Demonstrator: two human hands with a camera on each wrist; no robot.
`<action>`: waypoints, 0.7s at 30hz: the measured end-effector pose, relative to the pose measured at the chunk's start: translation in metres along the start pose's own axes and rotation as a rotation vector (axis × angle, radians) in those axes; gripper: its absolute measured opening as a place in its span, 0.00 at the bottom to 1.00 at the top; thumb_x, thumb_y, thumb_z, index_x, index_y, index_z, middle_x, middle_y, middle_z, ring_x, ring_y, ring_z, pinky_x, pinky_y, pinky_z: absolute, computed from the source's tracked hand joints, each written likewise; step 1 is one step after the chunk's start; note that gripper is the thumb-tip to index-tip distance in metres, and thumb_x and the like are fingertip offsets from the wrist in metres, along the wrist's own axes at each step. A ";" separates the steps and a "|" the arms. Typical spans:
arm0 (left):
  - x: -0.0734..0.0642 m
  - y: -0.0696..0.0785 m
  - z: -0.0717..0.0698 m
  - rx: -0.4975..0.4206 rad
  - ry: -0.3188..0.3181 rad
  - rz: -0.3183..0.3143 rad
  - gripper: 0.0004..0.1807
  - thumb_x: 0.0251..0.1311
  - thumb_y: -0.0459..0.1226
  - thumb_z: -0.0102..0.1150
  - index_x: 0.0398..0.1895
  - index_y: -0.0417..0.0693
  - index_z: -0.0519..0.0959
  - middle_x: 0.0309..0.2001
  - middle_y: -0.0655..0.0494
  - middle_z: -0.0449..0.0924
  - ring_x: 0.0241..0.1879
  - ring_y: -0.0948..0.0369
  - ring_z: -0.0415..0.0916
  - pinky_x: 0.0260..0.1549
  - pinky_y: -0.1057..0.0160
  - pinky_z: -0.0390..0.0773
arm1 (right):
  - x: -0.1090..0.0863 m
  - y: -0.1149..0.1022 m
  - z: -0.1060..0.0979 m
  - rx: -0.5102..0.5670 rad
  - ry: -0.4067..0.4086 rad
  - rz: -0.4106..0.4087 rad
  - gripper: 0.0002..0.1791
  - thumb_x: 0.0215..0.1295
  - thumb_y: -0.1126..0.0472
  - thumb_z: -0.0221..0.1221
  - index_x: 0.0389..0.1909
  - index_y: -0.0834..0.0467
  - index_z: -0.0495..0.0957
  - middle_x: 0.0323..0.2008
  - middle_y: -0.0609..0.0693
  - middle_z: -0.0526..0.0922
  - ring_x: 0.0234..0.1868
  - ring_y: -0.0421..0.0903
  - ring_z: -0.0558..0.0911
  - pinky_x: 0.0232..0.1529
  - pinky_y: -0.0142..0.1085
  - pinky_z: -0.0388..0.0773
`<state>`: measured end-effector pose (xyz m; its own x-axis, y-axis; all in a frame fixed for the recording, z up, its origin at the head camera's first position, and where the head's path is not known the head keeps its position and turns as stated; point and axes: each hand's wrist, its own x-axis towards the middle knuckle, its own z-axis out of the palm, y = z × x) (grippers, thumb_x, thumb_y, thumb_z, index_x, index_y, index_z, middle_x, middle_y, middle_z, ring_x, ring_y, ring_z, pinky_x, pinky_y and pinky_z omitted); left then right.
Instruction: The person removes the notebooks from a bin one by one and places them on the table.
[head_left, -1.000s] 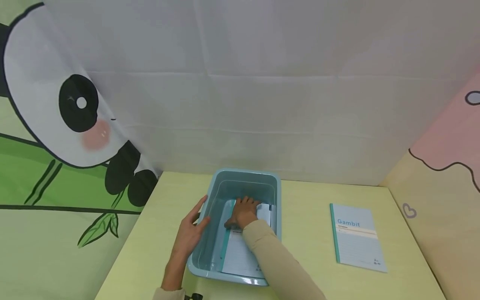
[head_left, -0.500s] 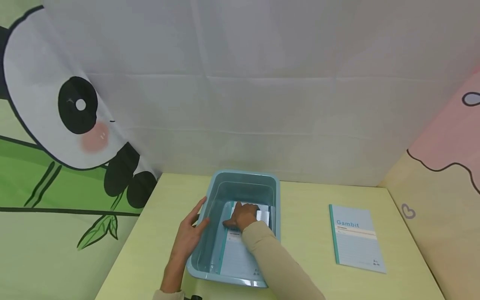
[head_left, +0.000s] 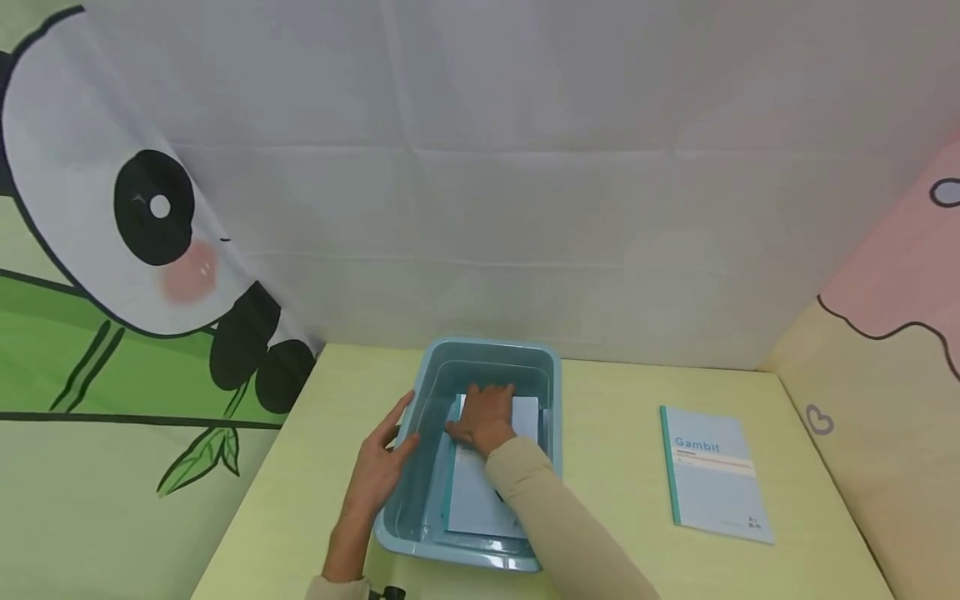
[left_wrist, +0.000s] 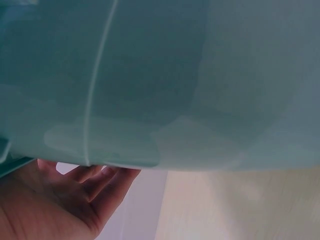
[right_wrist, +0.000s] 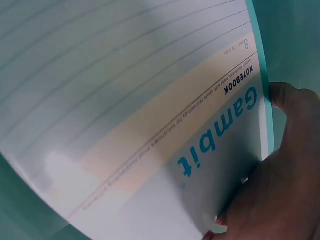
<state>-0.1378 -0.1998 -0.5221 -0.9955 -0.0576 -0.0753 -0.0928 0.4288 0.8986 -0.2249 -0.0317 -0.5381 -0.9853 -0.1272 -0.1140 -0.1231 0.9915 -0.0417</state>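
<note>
A pale notebook with a teal spine (head_left: 487, 496) lies inside a blue plastic basin (head_left: 392, 523) on the table. My right hand (head_left: 486, 417) grips this notebook near its far end. In the right wrist view, the thumb (right_wrist: 282, 95) is against the spine of the notebook (right_wrist: 135, 110), and the fingers reach its "Gambit" end, partly hidden. With fingers spread and fairly straight, my left hand (head_left: 378, 471) touches the basin's left rim. The left wrist view has the left hand (left_wrist: 65, 200) against the wall of the basin (left_wrist: 165, 90).
To the right, another "Gambit" notebook (head_left: 715, 475) lies flat on the yellow table (head_left: 615, 467). A white cloth backdrop (head_left: 525, 208) rises behind. Side panels carry a panda drawing (head_left: 153, 208) and pink shapes (head_left: 900, 275).
The notebook in the basin has slid away from the near wall, toward the far end. My right hand has changed its hold at the far end. The left hand stays put.
</note>
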 end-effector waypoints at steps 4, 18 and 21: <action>0.001 0.001 0.002 0.007 -0.004 0.002 0.33 0.75 0.40 0.58 0.78 0.77 0.64 0.69 0.37 0.77 0.62 0.39 0.80 0.50 0.39 0.83 | 0.004 0.003 -0.004 0.006 0.019 -0.022 0.44 0.58 0.21 0.58 0.56 0.55 0.79 0.48 0.56 0.88 0.52 0.54 0.86 0.64 0.53 0.74; -0.001 0.002 -0.001 -0.003 -0.017 -0.007 0.33 0.76 0.40 0.56 0.79 0.76 0.63 0.69 0.37 0.76 0.59 0.41 0.82 0.49 0.43 0.84 | -0.006 -0.002 -0.039 0.102 0.132 -0.051 0.43 0.61 0.21 0.55 0.60 0.53 0.79 0.51 0.55 0.88 0.55 0.54 0.85 0.63 0.51 0.75; 0.000 0.002 -0.001 0.010 -0.020 -0.010 0.34 0.76 0.39 0.55 0.79 0.77 0.62 0.70 0.37 0.75 0.60 0.40 0.81 0.50 0.41 0.84 | -0.006 0.003 -0.053 0.127 0.146 -0.037 0.43 0.60 0.22 0.55 0.59 0.53 0.79 0.49 0.55 0.88 0.52 0.54 0.86 0.62 0.52 0.75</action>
<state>-0.1382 -0.2001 -0.5192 -0.9947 -0.0440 -0.0924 -0.1023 0.4376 0.8934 -0.2252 -0.0264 -0.4844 -0.9883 -0.1487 0.0348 -0.1525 0.9737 -0.1694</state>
